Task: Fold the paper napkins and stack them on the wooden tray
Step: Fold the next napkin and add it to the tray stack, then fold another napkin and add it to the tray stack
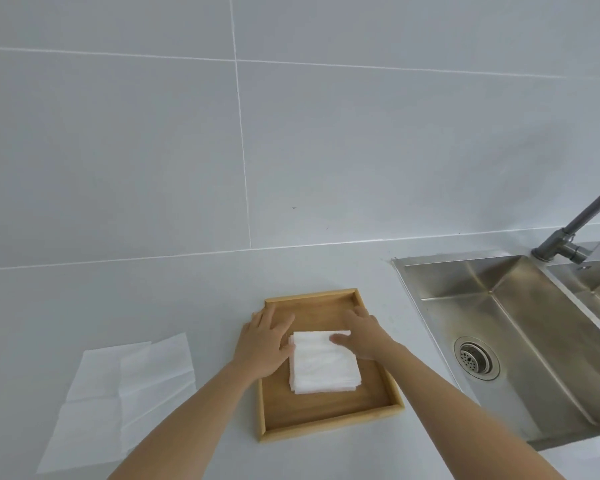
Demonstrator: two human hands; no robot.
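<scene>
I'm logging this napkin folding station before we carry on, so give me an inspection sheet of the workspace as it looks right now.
Surface: pale countertop, looks clean and dry.
Job's things: wooden tray on the counter beside the sink; stack of folded napkins inside it, edges roughly aligned; unfolded napkins lying flat and overlapping on the counter to the tray's left.
Clutter: nothing seen.
Hands: left hand flat at the stack's left edge, over the tray rim; right hand flat, fingers on the stack's far right corner. Neither grips anything.
Cables: nothing seen.
Surroundings: steel sink with drain strainer to the right, faucet above it, grey tiled wall behind.
</scene>
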